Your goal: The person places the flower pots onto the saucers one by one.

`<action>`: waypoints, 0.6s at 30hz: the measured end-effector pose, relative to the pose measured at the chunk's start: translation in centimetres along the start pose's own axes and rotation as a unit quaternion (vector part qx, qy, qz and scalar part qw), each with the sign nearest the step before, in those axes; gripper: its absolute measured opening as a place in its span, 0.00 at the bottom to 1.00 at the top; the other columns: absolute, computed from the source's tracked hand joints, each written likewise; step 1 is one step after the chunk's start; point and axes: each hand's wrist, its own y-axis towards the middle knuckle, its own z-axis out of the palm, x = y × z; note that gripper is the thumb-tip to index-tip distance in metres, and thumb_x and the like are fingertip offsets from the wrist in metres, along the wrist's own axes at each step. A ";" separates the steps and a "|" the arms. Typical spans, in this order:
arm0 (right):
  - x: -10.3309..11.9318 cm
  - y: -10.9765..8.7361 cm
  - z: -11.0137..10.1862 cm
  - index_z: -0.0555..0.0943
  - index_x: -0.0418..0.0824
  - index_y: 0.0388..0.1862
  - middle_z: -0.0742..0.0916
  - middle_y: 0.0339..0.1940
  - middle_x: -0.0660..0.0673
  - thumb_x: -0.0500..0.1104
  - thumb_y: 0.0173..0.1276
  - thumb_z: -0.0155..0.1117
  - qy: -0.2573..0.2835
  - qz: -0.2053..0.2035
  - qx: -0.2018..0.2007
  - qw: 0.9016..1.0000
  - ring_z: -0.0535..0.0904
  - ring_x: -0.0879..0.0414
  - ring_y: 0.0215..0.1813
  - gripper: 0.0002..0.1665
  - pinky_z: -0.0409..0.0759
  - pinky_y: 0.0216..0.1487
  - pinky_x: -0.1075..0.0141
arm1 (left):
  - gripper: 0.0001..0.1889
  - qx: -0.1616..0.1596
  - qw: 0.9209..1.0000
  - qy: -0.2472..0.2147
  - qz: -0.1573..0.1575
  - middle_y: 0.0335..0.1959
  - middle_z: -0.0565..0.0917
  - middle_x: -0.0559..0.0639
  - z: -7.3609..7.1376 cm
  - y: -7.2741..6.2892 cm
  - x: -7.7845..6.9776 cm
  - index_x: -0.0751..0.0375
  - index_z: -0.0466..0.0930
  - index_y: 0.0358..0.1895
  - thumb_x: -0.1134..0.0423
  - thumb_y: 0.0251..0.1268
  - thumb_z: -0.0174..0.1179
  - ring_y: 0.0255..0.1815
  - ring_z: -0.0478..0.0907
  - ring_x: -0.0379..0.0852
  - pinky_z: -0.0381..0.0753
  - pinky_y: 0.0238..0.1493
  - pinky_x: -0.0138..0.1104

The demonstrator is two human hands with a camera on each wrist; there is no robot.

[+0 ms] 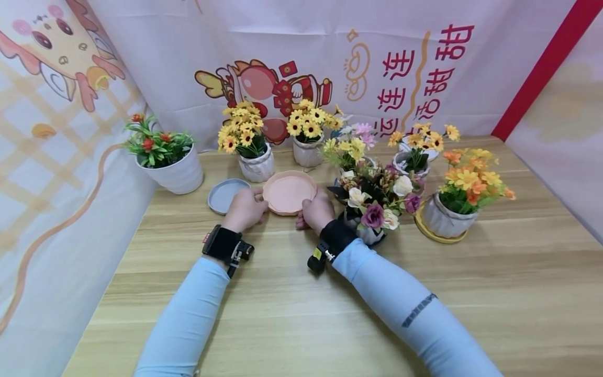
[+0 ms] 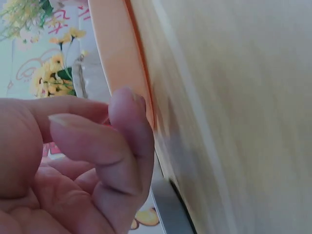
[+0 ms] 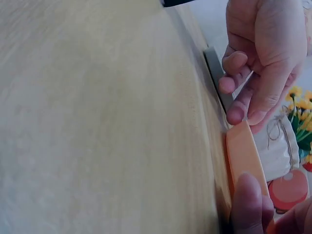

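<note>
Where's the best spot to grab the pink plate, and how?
The pink plate is probably best pinched by its raised rim, from the left and right, where the left hand and right hand grip it. It's round and shallow, open side up, so the rim gives an edge to pinch.

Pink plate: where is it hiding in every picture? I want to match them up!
Head: the pink plate is in the middle, between the left hand and the right hand.
Left wrist: only its side shows, a peach strip at the top, left of centre.
Right wrist: its side is at the lower right.
Shared landmark: the grey plate, partly seen in both wrist views.
</note>
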 end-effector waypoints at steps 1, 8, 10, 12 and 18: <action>0.0 0.0 -0.1 0.54 0.46 0.79 0.82 0.19 0.36 0.31 0.74 0.44 0.011 0.002 -0.004 1.000 0.81 0.49 0.14 0.36 0.85 0.21 0.55 | 0.28 0.004 1.000 -0.007 0.005 0.32 0.86 0.57 0.1 0.0 -0.1 0.67 0.65 0.72 0.67 0.70 0.53 0.19 0.81 0.47 0.71 0.17 0.30; -0.3 -0.3 -0.7 0.49 0.51 0.82 0.83 0.23 0.32 0.30 0.74 0.41 0.058 0.008 -0.009 0.998 0.82 0.47 0.16 0.41 0.85 0.21 0.54 | 0.28 0.024 0.999 -0.005 0.034 0.32 0.83 0.57 0.6 -0.1 -0.2 0.66 0.62 0.74 0.66 0.72 0.53 0.25 0.82 0.47 0.73 0.22 0.31; -0.4 -0.4 -1.0 0.50 0.51 0.82 0.83 0.23 0.32 0.29 0.73 0.41 0.067 0.006 -0.007 0.998 0.82 0.47 0.16 0.41 0.85 0.21 0.54 | 0.29 0.029 0.999 -0.002 0.038 0.31 0.83 0.56 0.7 0.0 -0.2 0.67 0.61 0.74 0.65 0.73 0.53 0.26 0.82 0.47 0.72 0.23 0.31; -0.5 -0.4 -1.2 0.50 0.50 0.82 0.83 0.22 0.33 0.29 0.72 0.41 0.072 0.006 -0.005 0.997 0.82 0.46 0.17 0.41 0.85 0.21 0.55 | 0.29 0.034 0.999 -0.001 0.040 0.31 0.83 0.55 0.8 0.0 -0.3 0.67 0.61 0.74 0.65 0.73 0.54 0.26 0.82 0.47 0.72 0.23 0.32; -0.6 -0.4 -1.5 0.51 0.49 0.81 0.83 0.22 0.34 0.30 0.72 0.41 0.076 0.007 -0.003 0.997 0.83 0.46 0.18 0.41 0.86 0.22 0.55 | 0.30 0.039 0.998 -0.003 0.041 0.33 0.83 0.56 1.0 -0.1 -0.6 0.67 0.60 0.74 0.64 0.72 0.54 0.28 0.83 0.48 0.71 0.22 0.31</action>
